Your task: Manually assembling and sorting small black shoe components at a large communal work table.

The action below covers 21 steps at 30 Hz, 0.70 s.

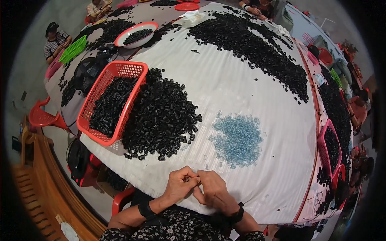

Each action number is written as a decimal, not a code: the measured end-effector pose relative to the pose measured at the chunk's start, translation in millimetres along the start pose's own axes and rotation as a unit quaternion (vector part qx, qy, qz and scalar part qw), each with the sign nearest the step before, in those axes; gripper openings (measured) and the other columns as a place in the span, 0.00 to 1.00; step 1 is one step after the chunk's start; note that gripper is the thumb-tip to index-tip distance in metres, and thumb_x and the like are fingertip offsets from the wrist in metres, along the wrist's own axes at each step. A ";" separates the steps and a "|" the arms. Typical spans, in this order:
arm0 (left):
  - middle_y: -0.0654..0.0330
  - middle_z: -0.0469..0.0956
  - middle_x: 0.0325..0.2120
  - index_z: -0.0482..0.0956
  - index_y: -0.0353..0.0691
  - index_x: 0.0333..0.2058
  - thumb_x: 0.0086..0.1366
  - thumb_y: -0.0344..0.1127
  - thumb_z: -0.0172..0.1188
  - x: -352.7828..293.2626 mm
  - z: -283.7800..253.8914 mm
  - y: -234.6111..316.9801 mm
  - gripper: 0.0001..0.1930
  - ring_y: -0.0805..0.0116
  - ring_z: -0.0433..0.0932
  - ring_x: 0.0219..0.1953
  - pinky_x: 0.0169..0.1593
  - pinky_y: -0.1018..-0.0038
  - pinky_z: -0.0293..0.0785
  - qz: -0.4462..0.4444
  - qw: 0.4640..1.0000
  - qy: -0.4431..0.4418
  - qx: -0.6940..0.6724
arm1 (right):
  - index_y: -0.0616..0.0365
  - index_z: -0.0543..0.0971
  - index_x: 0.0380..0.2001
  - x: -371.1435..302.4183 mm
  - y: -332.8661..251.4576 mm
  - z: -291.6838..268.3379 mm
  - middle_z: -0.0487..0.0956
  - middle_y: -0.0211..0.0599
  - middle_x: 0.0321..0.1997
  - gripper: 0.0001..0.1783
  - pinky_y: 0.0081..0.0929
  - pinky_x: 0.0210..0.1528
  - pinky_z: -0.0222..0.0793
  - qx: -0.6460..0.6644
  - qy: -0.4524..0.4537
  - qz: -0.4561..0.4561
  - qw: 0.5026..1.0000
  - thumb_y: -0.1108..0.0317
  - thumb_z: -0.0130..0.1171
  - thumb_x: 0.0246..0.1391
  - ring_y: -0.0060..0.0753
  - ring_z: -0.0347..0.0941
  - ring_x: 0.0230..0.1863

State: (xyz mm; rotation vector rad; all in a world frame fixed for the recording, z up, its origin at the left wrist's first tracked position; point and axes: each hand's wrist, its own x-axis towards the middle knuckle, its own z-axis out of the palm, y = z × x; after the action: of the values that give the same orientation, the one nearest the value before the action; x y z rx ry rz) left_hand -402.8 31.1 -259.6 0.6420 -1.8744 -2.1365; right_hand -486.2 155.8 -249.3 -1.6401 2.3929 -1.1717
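Note:
My left hand [179, 185] and my right hand [214, 188] meet at the near edge of the white-covered table [265, 186]. Both are closed in a pinch, fingertips nearly touching. Whatever lies between the fingers is too small and covered to make out. Just beyond them, slightly right, is a loose pile of tiny translucent blue pieces, seemingly springs [237, 138]. A larger heap of short black tubular plastic parts [165, 120] spreads to the left. Against that heap stands a red-orange plastic basket [141, 74], part-filled with similar black pieces.
More black parts [253, 44] lie in a wide band across the far side. A red-rimmed white basin [136, 24], a green basket [73, 49] and a pink basket [320, 146] stand around. Several people sit at the table's edges. A wooden bench [52, 172] is at the left.

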 end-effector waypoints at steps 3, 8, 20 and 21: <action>0.69 0.72 0.15 0.74 0.34 0.24 0.57 0.23 0.60 -0.4 2.6 5.8 0.05 0.87 0.65 0.18 0.20 0.85 0.60 -0.043 0.999 -0.017 0.009 | 0.61 0.73 0.40 -5.8 -0.5 4.0 0.75 0.39 0.30 0.23 0.33 0.32 0.69 -0.028 0.014 0.027 0.999 0.76 0.63 0.34 0.42 0.72 0.30; 0.69 0.71 0.15 0.73 0.34 0.22 0.55 0.22 0.61 -3.0 2.5 3.8 0.06 0.87 0.65 0.18 0.19 0.85 0.60 -0.018 0.998 0.004 0.059 | 0.62 0.73 0.38 -7.4 2.2 12.4 0.71 0.36 0.26 0.23 0.29 0.27 0.66 -0.031 0.055 -0.008 0.998 0.72 0.62 0.32 0.36 0.69 0.26; 0.68 0.71 0.16 0.72 0.34 0.21 0.55 0.22 0.61 1.6 13.7 2.0 0.08 0.85 0.65 0.19 0.21 0.84 0.61 0.003 0.998 0.044 0.045 | 0.63 0.73 0.35 -3.1 7.0 20.5 0.69 0.35 0.25 0.21 0.27 0.24 0.65 -0.066 0.106 -0.002 0.992 0.71 0.58 0.30 0.33 0.67 0.24; 0.68 0.72 0.17 0.72 0.34 0.21 0.56 0.22 0.60 1.1 15.1 6.5 0.07 0.84 0.65 0.20 0.22 0.84 0.62 -0.034 0.998 0.049 -0.033 | 0.62 0.72 0.35 -2.7 6.3 21.1 0.69 0.35 0.25 0.21 0.27 0.24 0.65 -0.049 0.125 0.003 0.991 0.71 0.58 0.30 0.33 0.67 0.24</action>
State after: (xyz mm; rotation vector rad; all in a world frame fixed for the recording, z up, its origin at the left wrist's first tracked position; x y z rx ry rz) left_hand -411.5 42.8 -252.2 0.7930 -1.7485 -2.1555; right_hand -481.5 147.1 -269.2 -1.5970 2.6410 -1.3529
